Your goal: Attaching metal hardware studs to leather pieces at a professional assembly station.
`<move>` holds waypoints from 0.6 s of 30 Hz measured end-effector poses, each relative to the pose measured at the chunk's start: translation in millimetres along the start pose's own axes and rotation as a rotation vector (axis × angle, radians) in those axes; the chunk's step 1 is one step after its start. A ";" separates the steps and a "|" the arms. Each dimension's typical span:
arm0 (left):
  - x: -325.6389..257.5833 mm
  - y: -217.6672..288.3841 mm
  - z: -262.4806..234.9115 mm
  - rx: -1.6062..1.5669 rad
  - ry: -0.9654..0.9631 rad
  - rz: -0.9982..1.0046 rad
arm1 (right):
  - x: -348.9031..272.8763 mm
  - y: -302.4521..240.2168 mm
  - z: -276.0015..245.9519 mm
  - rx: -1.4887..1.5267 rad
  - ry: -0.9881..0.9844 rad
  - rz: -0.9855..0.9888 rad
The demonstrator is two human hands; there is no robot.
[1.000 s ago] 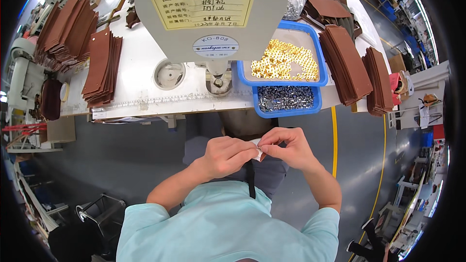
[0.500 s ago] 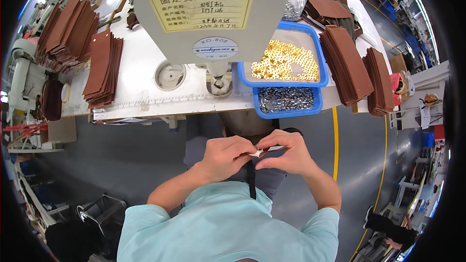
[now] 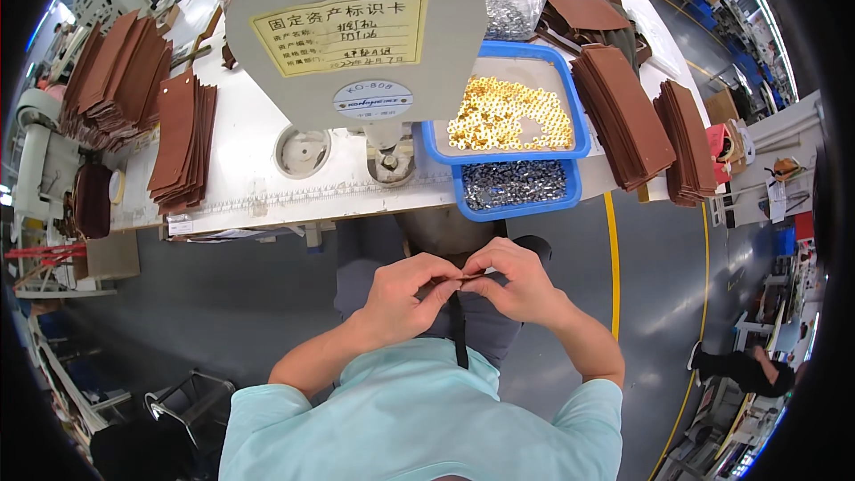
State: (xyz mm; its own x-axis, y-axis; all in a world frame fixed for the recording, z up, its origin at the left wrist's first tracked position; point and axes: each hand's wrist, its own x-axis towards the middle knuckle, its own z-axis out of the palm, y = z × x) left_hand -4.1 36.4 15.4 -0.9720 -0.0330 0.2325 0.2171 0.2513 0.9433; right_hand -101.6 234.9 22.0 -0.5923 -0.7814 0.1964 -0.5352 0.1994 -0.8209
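Note:
Over my lap, my left hand (image 3: 403, 296) and my right hand (image 3: 517, 281) meet fingertip to fingertip, each closed in a pinch. Between them a sliver of a small brown piece (image 3: 467, 279) shows; the fingers hide the rest, so I cannot tell its kind. Beyond the table edge in front of me rises a grey-white press machine (image 3: 356, 80) with a yellow label and a red arrow. Its lower die (image 3: 389, 169) is set in the tabletop. Golden ring-shaped eyelets (image 3: 499, 116) fill part of a blue tray (image 3: 577, 120) beside it.
A second blue tray (image 3: 517, 213) of silvery metal parts overhangs the table edge. Stacks of brown flat panels stand at left (image 3: 181, 142) and right (image 3: 619, 116). A round recess (image 3: 302, 152) lies beside the die. A person in dark clothes (image 3: 744, 370) is at far right.
The white bit between my fingers no longer shows, and my right thumb has closed in to a pinch. The machine and table sit slightly further left in view. The person at right has moved.

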 end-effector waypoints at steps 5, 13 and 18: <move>8.4 10.5 -2.4 0.160 -0.217 -0.262 | 2.2 -0.1 6.9 -0.196 0.063 -0.136; 6.4 -7.7 6.1 0.354 -0.229 -0.093 | -4.5 10.2 23.0 -0.198 0.129 -0.182; 6.5 -9.7 8.2 0.246 -0.191 -0.086 | -8.7 10.5 28.1 -0.203 0.146 -0.221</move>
State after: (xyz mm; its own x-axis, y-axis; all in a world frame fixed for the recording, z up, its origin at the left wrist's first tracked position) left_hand -13.3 41.7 5.9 -0.9901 0.1121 0.0843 0.1284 0.4826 0.8664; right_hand -85.1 227.1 -3.4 -0.5208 -0.7285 0.4450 -0.7608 0.1597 -0.6291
